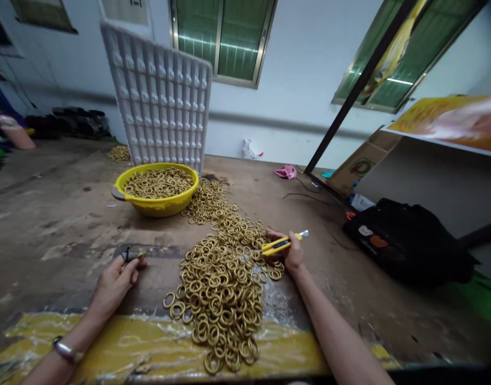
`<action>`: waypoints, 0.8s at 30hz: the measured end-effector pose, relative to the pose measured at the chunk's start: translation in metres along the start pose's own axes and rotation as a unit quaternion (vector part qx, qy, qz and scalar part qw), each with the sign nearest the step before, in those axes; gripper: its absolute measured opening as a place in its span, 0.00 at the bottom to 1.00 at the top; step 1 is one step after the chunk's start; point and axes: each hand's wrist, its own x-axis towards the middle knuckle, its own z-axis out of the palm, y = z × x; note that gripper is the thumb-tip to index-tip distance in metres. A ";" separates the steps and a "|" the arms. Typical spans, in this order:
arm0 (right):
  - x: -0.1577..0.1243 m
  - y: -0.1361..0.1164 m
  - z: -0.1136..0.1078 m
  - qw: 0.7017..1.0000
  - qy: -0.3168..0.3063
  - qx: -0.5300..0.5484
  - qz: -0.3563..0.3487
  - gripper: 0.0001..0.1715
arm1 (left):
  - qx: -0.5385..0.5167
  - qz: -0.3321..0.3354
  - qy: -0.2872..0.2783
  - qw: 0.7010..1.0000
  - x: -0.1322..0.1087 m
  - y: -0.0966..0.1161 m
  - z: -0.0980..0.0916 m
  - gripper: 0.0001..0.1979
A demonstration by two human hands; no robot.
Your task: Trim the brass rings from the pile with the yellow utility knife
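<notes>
Holding slim cutter (274, 246), right hand (294, 255); metallic rings (221, 291) heaped.

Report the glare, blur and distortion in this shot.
Head view: light streaks across the middle window and pale glare on the yellow strip; head view: ring pile fairly crisp, while the poster at far right smears; head view: dim beneath the poster, and edges look stretched, as by a wide lens.
</notes>
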 end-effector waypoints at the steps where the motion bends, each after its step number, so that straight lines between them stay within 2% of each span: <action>1: 0.001 0.002 0.016 1.000 -0.018 0.005 0.006 0.37 | -0.011 -0.011 -0.002 1.000 0.002 0.000 0.001 0.22; 4: -0.015 0.004 0.060 0.998 -0.060 0.023 0.023 0.40 | -0.028 -0.022 -0.002 0.999 0.002 0.004 0.004 0.23; 7: -0.049 -0.001 0.094 0.987 -0.134 0.044 0.073 0.41 | -0.026 -0.024 0.005 0.999 0.000 0.008 0.005 0.24; 10: -0.072 -0.012 0.108 0.973 -0.222 0.024 0.055 0.39 | -0.018 -0.022 0.007 1.000 0.000 0.007 0.005 0.24; 12: -0.067 -0.021 0.107 0.967 -0.256 0.002 0.020 0.36 | -0.020 -0.013 0.006 1.000 0.002 0.005 0.006 0.23; 13: -0.058 -0.025 0.103 0.967 -0.254 -0.007 0.004 0.35 | -0.020 -0.009 0.005 1.000 0.002 0.004 0.006 0.23; 14: -0.045 -0.028 0.098 0.975 -0.222 -0.011 -0.014 0.34 | -0.018 -0.006 0.003 1.000 0.003 0.003 0.006 0.22; 16: -0.011 -0.034 0.087 0.994 -0.109 -0.013 -0.020 0.34 | -0.007 -0.005 -0.003 1.000 0.003 0.004 0.005 0.22; 18: 0.024 -0.034 0.075 0.999 -0.050 -0.019 0.000 0.36 | 0.006 -0.004 -0.009 1.000 0.002 0.007 0.004 0.20; 21: 0.059 -0.019 0.067 0.999 -0.011 -0.020 0.043 0.40 | 0.005 0.000 -0.016 1.000 0.001 0.011 0.002 0.17; 24: 0.064 0.004 0.077 0.997 -0.010 -0.017 0.080 0.41 | -0.008 -0.023 -0.009 1.000 0.000 0.013 0.002 0.15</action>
